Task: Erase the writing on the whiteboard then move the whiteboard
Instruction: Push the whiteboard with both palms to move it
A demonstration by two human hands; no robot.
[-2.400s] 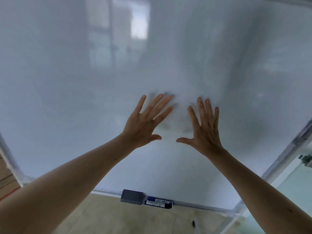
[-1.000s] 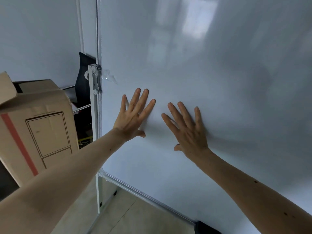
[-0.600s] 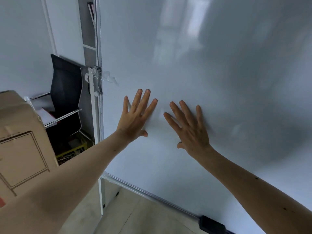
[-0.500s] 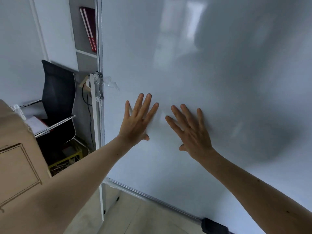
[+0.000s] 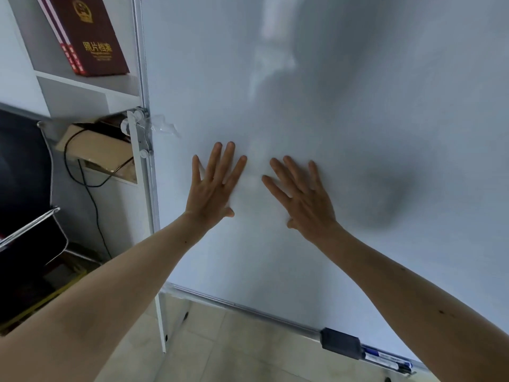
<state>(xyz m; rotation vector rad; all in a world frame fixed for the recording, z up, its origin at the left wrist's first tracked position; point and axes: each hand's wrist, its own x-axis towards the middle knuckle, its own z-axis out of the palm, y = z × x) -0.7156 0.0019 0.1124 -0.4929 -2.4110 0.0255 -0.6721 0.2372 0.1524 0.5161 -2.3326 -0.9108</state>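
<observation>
A large whiteboard [image 5: 344, 111] in a metal frame fills most of the view, and I see no writing on it. My left hand [image 5: 213, 186] lies flat against its surface near the left edge, fingers spread. My right hand [image 5: 303, 199] is pressed flat beside it, a short gap between the two. Neither hand holds anything. On the bottom tray [image 5: 248, 306] rest a dark eraser [image 5: 341, 346] and a blue marker [image 5: 388, 361] at the lower right.
The board's left stand post [image 5: 146, 205] runs down to the tiled floor [image 5: 234, 348]. Behind it are a white shelf [image 5: 82, 89] with dark red books [image 5: 88, 37], a small cardboard box [image 5: 96, 147] with a black cable, and a black chair [image 5: 24, 205] at left.
The board and my view have shifted: the big cardboard box at left is gone from sight, while the shelf, books and chair have come closer. Both palms have stayed flat on the board.
</observation>
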